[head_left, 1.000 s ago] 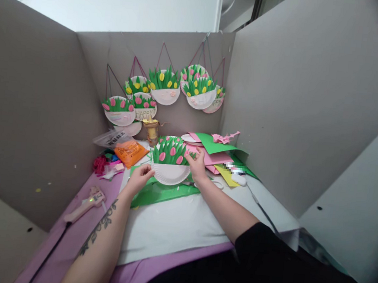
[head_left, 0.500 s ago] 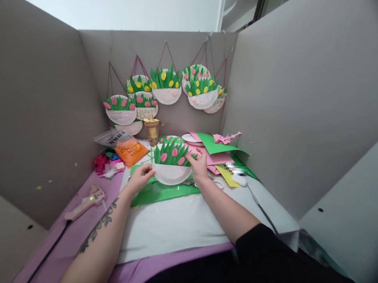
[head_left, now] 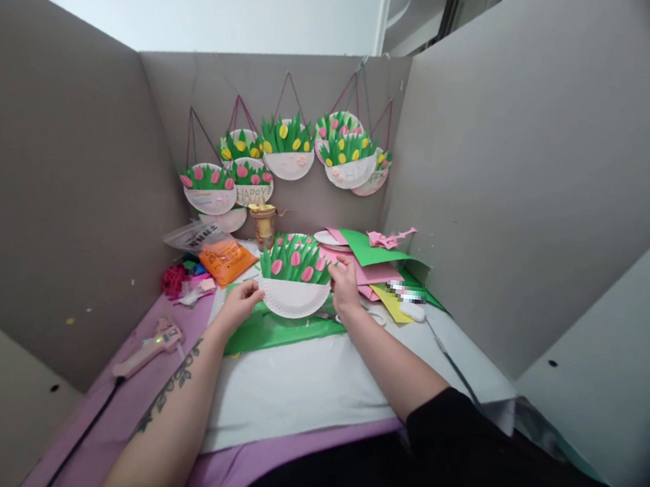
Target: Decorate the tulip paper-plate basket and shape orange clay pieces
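Observation:
A paper plate craft point(head_left: 294, 298), with a white lower half, green paper grass and pink paper flowers, stands upright between my hands. At its left edge my left hand point(head_left: 242, 303) pinches the rim. My right hand point(head_left: 345, 283) grips the upper right side, by the grass tips. Behind it the top of another craft with pink flowers point(head_left: 302, 239) shows in part. Green paper point(head_left: 269, 334) lies below the plate, with scissors point(head_left: 334, 317) partly hidden beside it.
Similar crafts point(head_left: 287, 163) hang on the grey back panel. A pink glue gun point(head_left: 154, 347) lies at left, near an orange packet point(head_left: 228, 263) and red yarn point(head_left: 175, 280). Coloured paper point(head_left: 369, 269) and a white corded device point(head_left: 412, 311) are at right. A brown cup point(head_left: 265, 225) stands behind.
The held plate has turned and tilted slightly, its flowered part shifting a little to the left. Both hands still hold its edges.

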Demonstrator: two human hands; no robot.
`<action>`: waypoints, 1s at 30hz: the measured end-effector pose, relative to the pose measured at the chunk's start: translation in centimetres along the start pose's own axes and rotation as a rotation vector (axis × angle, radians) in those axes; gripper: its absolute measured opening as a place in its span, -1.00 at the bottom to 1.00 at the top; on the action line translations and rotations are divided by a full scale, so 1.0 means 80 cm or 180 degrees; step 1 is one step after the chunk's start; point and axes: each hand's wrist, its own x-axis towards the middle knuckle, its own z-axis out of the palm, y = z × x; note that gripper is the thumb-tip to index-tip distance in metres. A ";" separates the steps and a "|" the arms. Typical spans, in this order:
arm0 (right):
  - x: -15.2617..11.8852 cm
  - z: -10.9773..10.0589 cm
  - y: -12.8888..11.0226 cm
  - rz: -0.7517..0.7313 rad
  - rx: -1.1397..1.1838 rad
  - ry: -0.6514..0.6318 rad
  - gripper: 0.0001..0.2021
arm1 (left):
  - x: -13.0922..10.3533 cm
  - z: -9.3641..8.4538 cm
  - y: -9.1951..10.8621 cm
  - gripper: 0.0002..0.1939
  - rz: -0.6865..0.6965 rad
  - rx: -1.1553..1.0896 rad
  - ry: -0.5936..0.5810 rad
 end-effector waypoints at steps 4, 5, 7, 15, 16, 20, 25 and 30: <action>-0.002 0.000 0.002 -0.0191 0.0160 -0.0182 -0.49 | 0.000 -0.001 -0.002 -0.72 0.0029 0.0082 -0.0070; -0.002 0.000 0.003 -0.0250 0.0111 -0.0174 -0.47 | 0.000 0.000 -0.001 -0.73 0.0037 0.0109 -0.0111; -0.001 -0.001 0.006 -0.0359 -0.0115 -0.0079 -0.46 | -0.001 0.000 0.000 -0.73 0.0055 0.0157 -0.0176; 0.003 -0.005 0.008 -0.0566 -0.0770 0.0340 -0.51 | 0.000 0.001 -0.004 -0.73 0.0093 0.0277 -0.0218; 0.003 -0.005 0.008 -0.0541 -0.0713 0.0331 -0.50 | 0.000 0.001 -0.005 -0.73 0.0091 0.0272 -0.0220; 0.002 -0.001 0.008 -0.0203 -0.0049 0.0047 -0.53 | 0.002 -0.001 -0.010 -0.73 0.0039 0.0154 -0.0120; 0.001 -0.001 0.006 0.0150 0.0250 -0.0034 -0.58 | 0.005 -0.006 -0.016 -0.75 -0.0033 -0.0199 0.0185; -0.002 -0.002 0.007 -0.0150 -0.0021 -0.0163 -0.61 | 0.003 -0.008 -0.013 -0.76 -0.0187 -0.0368 0.0229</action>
